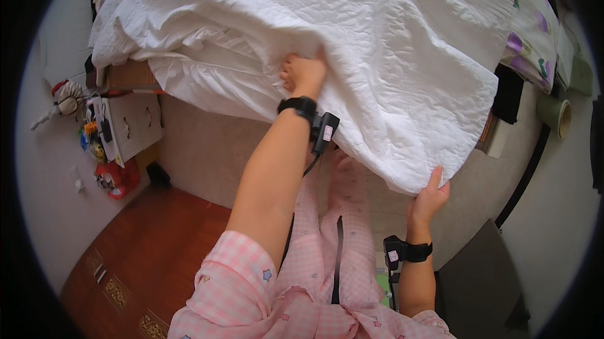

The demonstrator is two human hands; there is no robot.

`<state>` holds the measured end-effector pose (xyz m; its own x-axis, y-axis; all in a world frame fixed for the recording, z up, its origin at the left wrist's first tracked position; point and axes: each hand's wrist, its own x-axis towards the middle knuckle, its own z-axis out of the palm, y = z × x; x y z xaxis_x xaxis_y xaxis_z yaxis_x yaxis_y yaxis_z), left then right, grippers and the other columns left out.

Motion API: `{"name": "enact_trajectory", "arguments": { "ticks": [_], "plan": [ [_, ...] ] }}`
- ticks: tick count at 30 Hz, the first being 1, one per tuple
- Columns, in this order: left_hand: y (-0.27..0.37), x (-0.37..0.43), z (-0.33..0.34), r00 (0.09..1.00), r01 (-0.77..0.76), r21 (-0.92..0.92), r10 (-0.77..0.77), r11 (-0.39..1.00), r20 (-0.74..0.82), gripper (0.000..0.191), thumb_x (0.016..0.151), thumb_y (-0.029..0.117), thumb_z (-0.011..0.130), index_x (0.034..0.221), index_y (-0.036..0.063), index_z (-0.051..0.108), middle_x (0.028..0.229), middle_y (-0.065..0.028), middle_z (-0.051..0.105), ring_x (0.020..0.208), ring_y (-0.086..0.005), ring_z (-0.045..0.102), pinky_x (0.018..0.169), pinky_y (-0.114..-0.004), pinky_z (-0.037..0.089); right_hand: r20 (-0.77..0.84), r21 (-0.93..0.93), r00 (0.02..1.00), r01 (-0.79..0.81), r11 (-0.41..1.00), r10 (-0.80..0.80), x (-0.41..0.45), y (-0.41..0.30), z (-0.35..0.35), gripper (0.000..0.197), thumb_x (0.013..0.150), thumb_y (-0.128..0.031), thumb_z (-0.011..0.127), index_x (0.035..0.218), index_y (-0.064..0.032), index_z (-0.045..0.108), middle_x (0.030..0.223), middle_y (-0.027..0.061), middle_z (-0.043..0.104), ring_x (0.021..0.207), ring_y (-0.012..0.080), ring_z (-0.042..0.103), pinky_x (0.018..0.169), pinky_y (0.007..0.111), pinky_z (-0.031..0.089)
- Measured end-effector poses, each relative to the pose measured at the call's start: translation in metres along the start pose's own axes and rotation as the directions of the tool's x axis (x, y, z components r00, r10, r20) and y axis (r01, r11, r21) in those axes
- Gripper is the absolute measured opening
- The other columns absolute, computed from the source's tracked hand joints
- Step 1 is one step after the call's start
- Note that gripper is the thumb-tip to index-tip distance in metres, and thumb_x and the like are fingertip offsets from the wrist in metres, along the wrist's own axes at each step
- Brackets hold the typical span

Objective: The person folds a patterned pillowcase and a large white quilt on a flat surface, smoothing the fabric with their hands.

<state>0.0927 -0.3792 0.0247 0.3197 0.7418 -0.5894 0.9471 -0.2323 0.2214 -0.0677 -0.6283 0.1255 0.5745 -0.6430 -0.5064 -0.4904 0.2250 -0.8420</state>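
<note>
A white quilted bedspread (pixel 368 65) lies rumpled over the bed, its near right corner lifted off the edge. Pinched at that corner is my right hand (pixel 430 197), thumb on top of the cloth. My left hand (pixel 304 72) is closed on a fold of the same bedspread near the middle of the bed's near side; its fingertips are partly hidden by the cloth. Below it, a white gathered sheet (pixel 198 86) hangs down the bed's side. Each wrist wears a black strap with a small device.
A white cabinet (pixel 134 124) with things on top stands at the left, beside a red object (pixel 118 181). A reddish-brown door or panel (pixel 155 244) is at lower left. At the right are a floral cloth (pixel 533 32), a green cylindrical bin (pixel 554 114) and a dark panel (pixel 486 273).
</note>
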Motion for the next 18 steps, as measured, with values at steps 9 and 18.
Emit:
{"name": "enact_trajectory", "arguments": {
  "ticks": [9, 18],
  "plan": [
    [-0.004, -0.011, 0.01, 0.967, -0.241, 0.024, 0.238, 0.97, 0.088, 0.036, 0.083, 0.035, 0.058, 0.097, 0.0027, 0.058, 0.108, -0.0118, 0.058, 0.112, -0.0312, 0.045, 0.091, -0.044, 0.036, 0.056, -0.233, 0.994, 0.105, 0.967, -0.095, 0.011, 0.015, -0.003, 0.033, 0.093, -0.018, 0.049, 0.112, 0.0086, 0.051, 0.107, 0.0122, 0.059, 0.09, 0.0159, 0.056, 0.08, 0.028, 0.043],
    [0.022, -0.038, -0.151, 0.78, 0.194, -0.981, 0.607, -0.005, 0.151, 0.008, 0.075, 0.002, 0.051, 0.083, 0.0033, 0.051, 0.087, -0.0065, 0.057, 0.084, -0.0188, 0.055, 0.089, -0.036, 0.041, 0.019, 0.034, 0.998, -0.061, 0.998, 0.06, 0.036, 0.017, -0.004, 0.034, 0.093, -0.018, 0.047, 0.116, 0.0077, 0.048, 0.112, 0.0127, 0.056, 0.098, 0.0186, 0.055, 0.083, 0.03, 0.044]
  ]
}}
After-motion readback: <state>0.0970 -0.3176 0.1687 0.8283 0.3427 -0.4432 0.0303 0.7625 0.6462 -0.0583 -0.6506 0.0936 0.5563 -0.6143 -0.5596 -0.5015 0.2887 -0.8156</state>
